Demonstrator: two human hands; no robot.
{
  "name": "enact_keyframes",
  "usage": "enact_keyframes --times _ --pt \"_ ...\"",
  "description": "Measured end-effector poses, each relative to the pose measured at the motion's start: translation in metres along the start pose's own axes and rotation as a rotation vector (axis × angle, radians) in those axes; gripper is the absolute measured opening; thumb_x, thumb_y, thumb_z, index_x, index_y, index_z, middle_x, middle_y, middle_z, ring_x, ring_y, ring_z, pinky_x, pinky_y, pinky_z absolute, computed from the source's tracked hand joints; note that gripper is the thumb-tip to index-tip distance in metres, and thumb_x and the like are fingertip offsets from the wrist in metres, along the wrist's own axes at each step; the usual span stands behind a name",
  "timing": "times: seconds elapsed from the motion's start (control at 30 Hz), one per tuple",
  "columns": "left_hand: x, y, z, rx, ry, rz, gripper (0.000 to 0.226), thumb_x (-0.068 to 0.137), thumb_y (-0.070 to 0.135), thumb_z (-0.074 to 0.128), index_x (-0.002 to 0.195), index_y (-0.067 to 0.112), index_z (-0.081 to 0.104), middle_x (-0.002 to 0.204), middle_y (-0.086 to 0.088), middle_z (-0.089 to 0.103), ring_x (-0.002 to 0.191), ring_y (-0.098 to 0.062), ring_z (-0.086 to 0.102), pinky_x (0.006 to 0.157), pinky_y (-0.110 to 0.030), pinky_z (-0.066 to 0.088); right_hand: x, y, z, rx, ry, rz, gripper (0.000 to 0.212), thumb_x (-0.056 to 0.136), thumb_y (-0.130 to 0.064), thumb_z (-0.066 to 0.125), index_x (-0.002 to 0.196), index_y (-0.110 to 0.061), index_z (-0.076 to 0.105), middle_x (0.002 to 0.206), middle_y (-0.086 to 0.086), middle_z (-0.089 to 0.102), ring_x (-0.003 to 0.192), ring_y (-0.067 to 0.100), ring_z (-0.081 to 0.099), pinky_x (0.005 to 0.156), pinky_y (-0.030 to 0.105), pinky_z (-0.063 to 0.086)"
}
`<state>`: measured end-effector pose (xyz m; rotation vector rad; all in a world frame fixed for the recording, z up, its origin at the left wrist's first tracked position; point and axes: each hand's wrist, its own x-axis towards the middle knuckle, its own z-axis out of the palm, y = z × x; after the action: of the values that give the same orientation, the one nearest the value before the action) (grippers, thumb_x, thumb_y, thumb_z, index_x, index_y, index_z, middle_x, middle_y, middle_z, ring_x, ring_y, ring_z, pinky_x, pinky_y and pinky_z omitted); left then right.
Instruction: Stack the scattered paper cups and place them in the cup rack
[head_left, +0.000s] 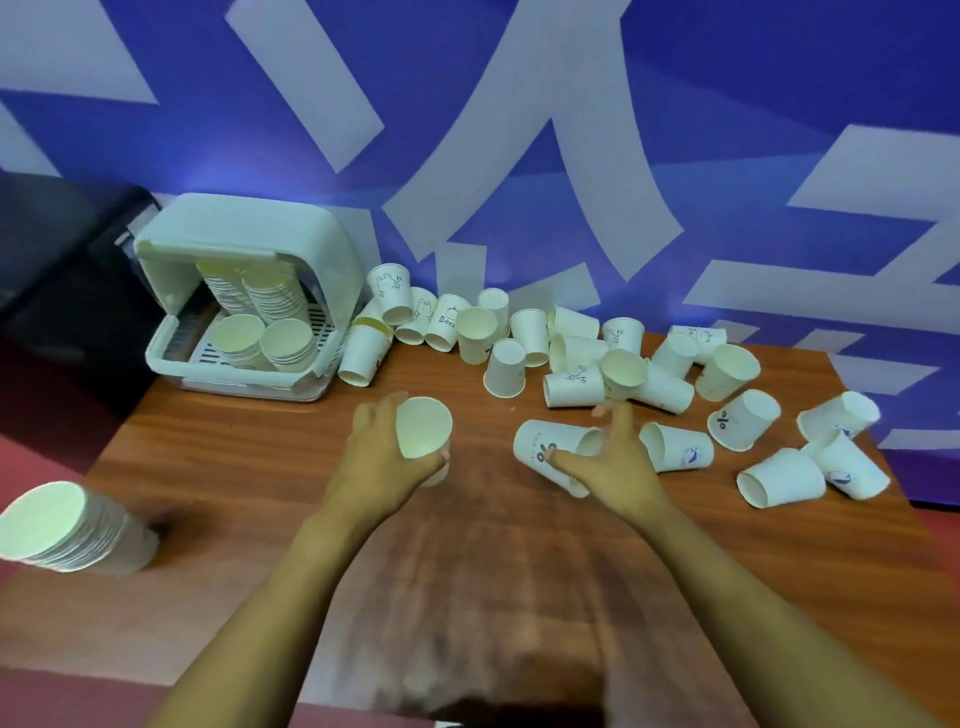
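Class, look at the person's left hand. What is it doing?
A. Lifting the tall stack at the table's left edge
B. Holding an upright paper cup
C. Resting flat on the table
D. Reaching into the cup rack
B: the left hand is curled round an upright paper cup, its open mouth facing the camera, well away from the cup rack.

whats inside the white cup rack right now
The cup rack holds stacks of nested paper cups on its slatted tray: two in front, more leaning behind. The hood hides the rear stacks' far ends.
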<state>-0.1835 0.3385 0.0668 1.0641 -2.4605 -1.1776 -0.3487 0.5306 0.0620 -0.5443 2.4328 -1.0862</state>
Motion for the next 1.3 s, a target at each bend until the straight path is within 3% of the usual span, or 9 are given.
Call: enact_keyframes --times 0.2,0.33,0.4,0.53,0.73,0.87,0.97,1.07,1.3 --pt "0.025 -0.005 -0.018 -0.029 0.096 -0.012 0.071 0.063 0.033 0.081 0.124 0.022 0.045 0.119 0.003 0.042 0.104 -0.011 0.044 0.084 -0.029 0.041 0.034 -0.014 0.017 -0.045 -0.039 -0.057 0.049 0.07 -0.042 0.078 0.105 -0.019 0.052 0.106 -0.003 0.058 0.097 0.014 0.054 0.072 0.026 0.039" --pt "0.025 -0.029 -0.029 -0.017 0.081 -0.059 0.065 0.055 0.043 0.081 0.109 0.026 0.049 0.108 0.004 0.052 0.099 -0.017 0.053 0.081 -0.037 0.049 0.04 -0.023 0.042 0.066 -0.094 -0.005 0.043 0.072 -0.05 0.072 0.104 -0.026 0.056 0.106 -0.006 0.061 0.097 0.016 0.059 0.083 0.04 0.052" --pt "0.035 -0.038 -0.046 -0.036 0.11 -0.048 0.063 0.055 0.042 0.083 0.106 0.026 0.05 0.105 0.005 0.053 0.097 -0.015 0.054 0.077 -0.034 0.048 0.043 -0.039 0.054 0.052 -0.119 -0.02 0.049 0.073 -0.05 0.072 0.111 -0.027 0.053 0.11 -0.007 0.059 0.102 0.016 0.058 0.089 0.044 0.051" --pt "0.066 -0.058 -0.086 -0.057 0.104 0.027 0.068 0.062 0.037 0.083 0.119 0.023 0.049 0.111 0.005 0.05 0.1 -0.013 0.051 0.077 -0.028 0.042 0.053 -0.083 0.081 -0.023 -0.083 -0.072 0.072 0.063 -0.041 0.084 0.121 -0.023 0.045 0.112 -0.006 0.051 0.103 0.014 0.055 0.088 0.032 0.047" --pt "0.095 -0.123 -0.169 0.005 0.067 0.08 0.081 0.068 0.04 0.08 0.136 0.022 0.041 0.128 0.001 0.044 0.117 -0.015 0.044 0.089 -0.027 0.037 0.05 -0.151 0.172 -0.014 -0.015 -0.133 0.066 0.058 -0.033 0.087 0.11 -0.025 0.046 0.114 -0.003 0.05 0.099 0.009 0.052 0.072 0.013 0.039" --pt "0.116 -0.165 -0.225 0.022 0.078 0.094 0.078 0.062 0.046 0.079 0.13 0.025 0.046 0.125 0.002 0.047 0.116 -0.016 0.046 0.093 -0.034 0.044 0.054 -0.198 0.227 0.006 0.037 -0.223 0.067 0.063 -0.03 0.085 0.119 -0.022 0.05 0.121 -0.002 0.047 0.107 0.01 0.048 0.083 0.018 0.036" --pt "0.131 -0.181 -0.253 0.016 0.076 0.1 0.072 0.066 0.037 0.08 0.129 0.028 0.046 0.126 0.001 0.045 0.115 -0.016 0.043 0.095 -0.035 0.042 0.057 -0.224 0.256 -0.004 0.081 -0.254 0.071 0.066 -0.027 0.083 0.127 -0.024 0.047 0.127 -0.003 0.045 0.11 0.004 0.04 0.085 0.01 0.027" --pt "0.149 -0.183 -0.26 -0.015 0.089 0.128 0.076 0.068 0.035 0.081 0.133 0.028 0.042 0.13 0.002 0.041 0.117 -0.014 0.043 0.096 -0.033 0.041 0.066 -0.238 0.268 -0.015 0.091 -0.258 0.073 0.067 -0.024 0.082 0.13 -0.021 0.046 0.132 -0.003 0.046 0.117 0.008 0.041 0.089 0.011 0.027" --pt "0.183 -0.183 -0.249 -0.055 0.085 0.176 0.077 0.07 0.033 0.081 0.135 0.028 0.04 0.135 0.006 0.038 0.117 -0.007 0.043 0.092 -0.024 0.036 0.091 -0.252 0.273 -0.06 0.129 -0.285 0.074 0.069 -0.024 0.081 0.133 -0.024 0.043 0.132 -0.006 0.042 0.11 0.0 0.039 0.089 0.01 0.027"
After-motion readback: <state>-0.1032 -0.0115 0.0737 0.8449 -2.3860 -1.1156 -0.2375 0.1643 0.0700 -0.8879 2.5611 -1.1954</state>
